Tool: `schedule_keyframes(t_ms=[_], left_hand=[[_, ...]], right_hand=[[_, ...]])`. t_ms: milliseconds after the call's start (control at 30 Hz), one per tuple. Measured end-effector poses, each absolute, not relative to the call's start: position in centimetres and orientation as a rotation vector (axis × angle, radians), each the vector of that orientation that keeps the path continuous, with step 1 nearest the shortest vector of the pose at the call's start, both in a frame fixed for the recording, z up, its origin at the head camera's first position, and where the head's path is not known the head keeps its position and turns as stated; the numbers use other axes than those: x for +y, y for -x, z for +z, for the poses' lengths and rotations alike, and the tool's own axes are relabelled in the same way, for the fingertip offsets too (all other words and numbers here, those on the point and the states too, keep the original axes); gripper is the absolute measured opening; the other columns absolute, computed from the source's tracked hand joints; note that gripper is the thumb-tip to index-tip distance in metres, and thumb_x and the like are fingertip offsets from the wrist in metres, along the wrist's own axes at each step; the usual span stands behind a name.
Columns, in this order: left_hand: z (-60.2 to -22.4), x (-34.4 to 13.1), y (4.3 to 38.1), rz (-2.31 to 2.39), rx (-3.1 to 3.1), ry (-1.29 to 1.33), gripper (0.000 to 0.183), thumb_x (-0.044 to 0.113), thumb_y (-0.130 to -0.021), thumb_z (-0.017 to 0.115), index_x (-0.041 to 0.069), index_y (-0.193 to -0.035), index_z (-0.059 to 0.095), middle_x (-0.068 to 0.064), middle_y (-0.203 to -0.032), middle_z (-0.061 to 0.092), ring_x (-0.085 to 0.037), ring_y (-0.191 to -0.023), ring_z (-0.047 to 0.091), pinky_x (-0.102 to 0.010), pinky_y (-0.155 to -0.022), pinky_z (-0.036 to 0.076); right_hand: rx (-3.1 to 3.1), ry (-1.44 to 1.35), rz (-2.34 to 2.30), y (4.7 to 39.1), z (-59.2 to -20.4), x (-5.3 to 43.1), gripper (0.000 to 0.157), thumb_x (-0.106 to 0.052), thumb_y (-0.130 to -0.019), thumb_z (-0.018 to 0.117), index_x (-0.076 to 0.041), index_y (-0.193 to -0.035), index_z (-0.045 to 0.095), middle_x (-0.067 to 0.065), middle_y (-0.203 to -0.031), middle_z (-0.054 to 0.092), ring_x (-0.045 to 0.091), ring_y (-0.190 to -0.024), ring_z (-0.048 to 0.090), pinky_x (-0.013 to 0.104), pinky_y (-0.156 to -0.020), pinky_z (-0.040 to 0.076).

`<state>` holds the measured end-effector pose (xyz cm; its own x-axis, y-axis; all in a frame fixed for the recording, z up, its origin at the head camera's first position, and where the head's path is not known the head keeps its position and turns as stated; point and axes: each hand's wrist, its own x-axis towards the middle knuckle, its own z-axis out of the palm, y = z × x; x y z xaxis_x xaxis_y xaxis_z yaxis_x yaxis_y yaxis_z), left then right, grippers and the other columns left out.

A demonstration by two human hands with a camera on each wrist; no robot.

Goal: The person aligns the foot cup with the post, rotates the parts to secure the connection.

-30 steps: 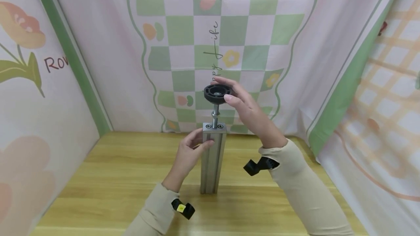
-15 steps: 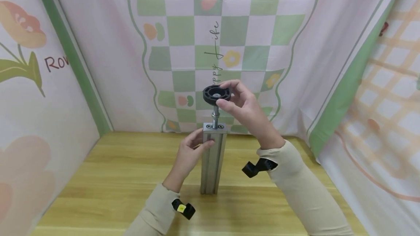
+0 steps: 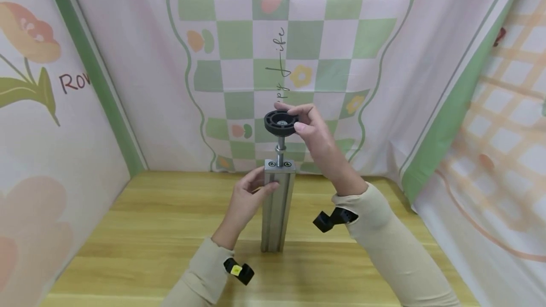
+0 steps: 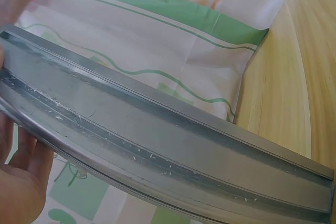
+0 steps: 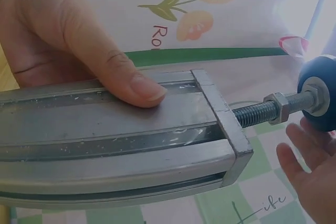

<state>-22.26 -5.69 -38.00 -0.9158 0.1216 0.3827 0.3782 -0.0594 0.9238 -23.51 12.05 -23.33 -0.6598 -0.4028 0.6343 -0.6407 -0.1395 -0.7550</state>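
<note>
An aluminium profile point(image 3: 275, 212) stands upright on the wooden table. My left hand point(image 3: 245, 198) grips its upper end, with the thumb point(image 5: 131, 85) across the near face and the fingers round the back. From the metal end cap rises a threaded rod point(image 5: 254, 115) with a hex nut point(image 5: 282, 107) partway up. On top of the rod sits a black round levelling foot point(image 3: 273, 128), its ribbed hollow underside facing up. My right hand point(image 3: 322, 146) holds the foot's right rim, thumb at the near side and fingers over the far side.
The wooden table point(image 3: 141, 231) reaches back to a printed cloth point(image 3: 307, 8) that hangs close behind the profile. More cloth hangs at the left and right. A black mount is strapped to each sleeve.
My right hand's thumb first moved left along the foot's rim, then back to the right, and its fingers shifted too. The left hand and the profile have stayed in place.
</note>
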Motion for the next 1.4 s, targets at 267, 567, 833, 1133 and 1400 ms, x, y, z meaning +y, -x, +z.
schedule_keyframes(t_ms=[267,567,833,1133,1400], left_hand=[[-37.9,-5.7,22.2,-2.08,-2.03,0.547,0.046,0.027,-0.09,0.077,0.014,-0.132,0.064,-0.004,-0.117,0.069,-0.02,-0.106,0.066,-0.038,-0.089,0.055],[-37.8,-5.7,22.0,-2.073,-2.025,0.575,0.043,0.025,-0.092,0.076,0.016,-0.133,0.064,-0.004,-0.119,0.068,-0.021,-0.106,0.065,-0.038,-0.089,0.055],[-37.8,-5.8,21.9,-2.076,-2.032,0.57,0.044,0.025,-0.092,0.075,0.016,-0.134,0.064,-0.004,-0.119,0.067,-0.021,-0.107,0.065,-0.037,-0.09,0.054],[-37.7,-5.8,21.9,-2.099,-2.023,0.552,0.048,0.025,-0.091,0.077,0.012,-0.135,0.063,-0.006,-0.118,0.068,-0.022,-0.106,0.065,-0.037,-0.09,0.054],[-37.7,-5.8,21.8,-2.123,-2.026,0.532,0.048,0.02,-0.09,0.077,0.012,-0.136,0.062,-0.007,-0.119,0.067,-0.023,-0.107,0.065,-0.037,-0.09,0.054]], right_hand=[[-1.902,-1.229,1.863,23.6,-23.6,12.3,0.04,-0.018,-0.096,0.044,-0.001,-0.133,0.042,0.019,-0.144,0.051,0.027,-0.124,0.054,0.035,-0.1,0.045],[-1.875,-1.123,1.943,23.6,-24.0,12.4,0.04,-0.02,-0.093,0.068,-0.009,-0.124,0.046,0.015,-0.137,0.052,0.028,-0.12,0.054,0.029,-0.096,0.049],[-1.88,-1.087,1.858,23.1,-23.9,11.8,0.045,-0.023,-0.089,0.076,-0.01,-0.116,0.042,0.012,-0.126,0.05,0.027,-0.114,0.055,0.034,-0.105,0.04],[-1.949,-1.17,1.759,23.5,-23.8,11.5,0.056,-0.021,-0.1,0.045,-0.004,-0.152,0.036,0.012,-0.153,0.041,0.026,-0.132,0.048,0.036,-0.105,0.043],[-1.916,-1.247,1.979,23.8,-23.5,11.9,0.057,-0.017,-0.1,0.03,0.002,-0.153,0.032,0.015,-0.155,0.038,0.031,-0.137,0.042,0.04,-0.113,0.034]])
